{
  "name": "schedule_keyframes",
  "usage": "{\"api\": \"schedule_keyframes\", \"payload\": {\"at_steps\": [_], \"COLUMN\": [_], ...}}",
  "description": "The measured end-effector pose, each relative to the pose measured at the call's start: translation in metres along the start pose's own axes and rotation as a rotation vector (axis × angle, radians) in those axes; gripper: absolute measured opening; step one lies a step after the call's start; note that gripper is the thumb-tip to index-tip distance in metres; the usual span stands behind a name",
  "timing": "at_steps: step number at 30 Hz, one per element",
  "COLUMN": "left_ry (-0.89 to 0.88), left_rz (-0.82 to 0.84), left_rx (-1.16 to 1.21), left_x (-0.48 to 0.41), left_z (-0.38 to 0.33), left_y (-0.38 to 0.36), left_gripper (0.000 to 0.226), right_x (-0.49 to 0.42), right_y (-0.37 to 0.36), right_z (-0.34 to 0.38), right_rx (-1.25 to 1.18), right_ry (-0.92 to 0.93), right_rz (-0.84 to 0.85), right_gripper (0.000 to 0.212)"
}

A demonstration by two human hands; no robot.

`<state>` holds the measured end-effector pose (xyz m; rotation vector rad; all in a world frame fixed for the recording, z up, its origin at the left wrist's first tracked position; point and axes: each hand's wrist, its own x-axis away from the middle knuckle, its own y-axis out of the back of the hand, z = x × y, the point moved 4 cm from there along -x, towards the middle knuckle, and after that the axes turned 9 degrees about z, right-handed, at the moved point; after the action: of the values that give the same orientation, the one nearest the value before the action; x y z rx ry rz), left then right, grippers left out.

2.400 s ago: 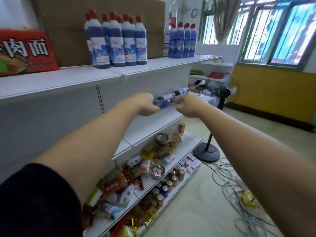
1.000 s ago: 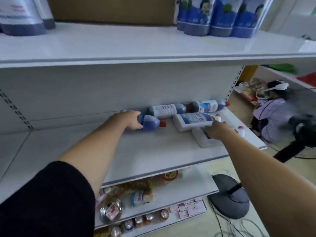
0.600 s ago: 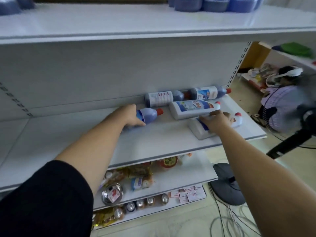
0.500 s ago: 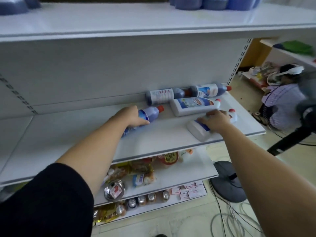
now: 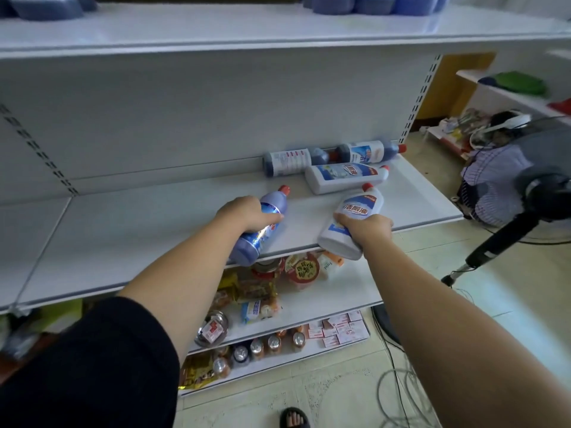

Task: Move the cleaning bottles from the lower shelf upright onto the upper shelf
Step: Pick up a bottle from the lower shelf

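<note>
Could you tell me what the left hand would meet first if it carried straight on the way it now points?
Probably the dark bottle lying against the back panel: the left hand, holding a blue bottle, points up-right toward it, though depth is unclear.

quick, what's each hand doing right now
left hand: grips the blue plastic cleaning bottle with a red cap.
right hand: grips the white plastic cleaning bottle with a red cap.

bottles above the lower shelf — cut off by top edge, only bases seen | fan right of the lower shelf — blurred, cropped
</note>
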<state>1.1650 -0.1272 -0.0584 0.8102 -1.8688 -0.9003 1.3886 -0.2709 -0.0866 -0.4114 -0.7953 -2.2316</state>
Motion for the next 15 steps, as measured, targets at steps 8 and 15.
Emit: {"api": "schedule_keyframes", "payload": {"at_steps": [8,15], "left_ry": [-0.060,-0.204], "left_rz": [0.054,0.125], "left_rx": [0.432,0.805], "left_x": [0.012,0.052], "left_z": [-0.006,-0.014], "left_y": [-0.007,-0.005], "left_gripper": [0.055,0.051], "right_x": [0.024,0.071], "right_y": [-0.006,-0.010], "right_z": [-0.002,0.000], "right_rx": [0.017,-0.138], "right_ry": [0.080,0.318], "right_rz": [0.133,0.215], "right_gripper": [0.077,0.067]}}
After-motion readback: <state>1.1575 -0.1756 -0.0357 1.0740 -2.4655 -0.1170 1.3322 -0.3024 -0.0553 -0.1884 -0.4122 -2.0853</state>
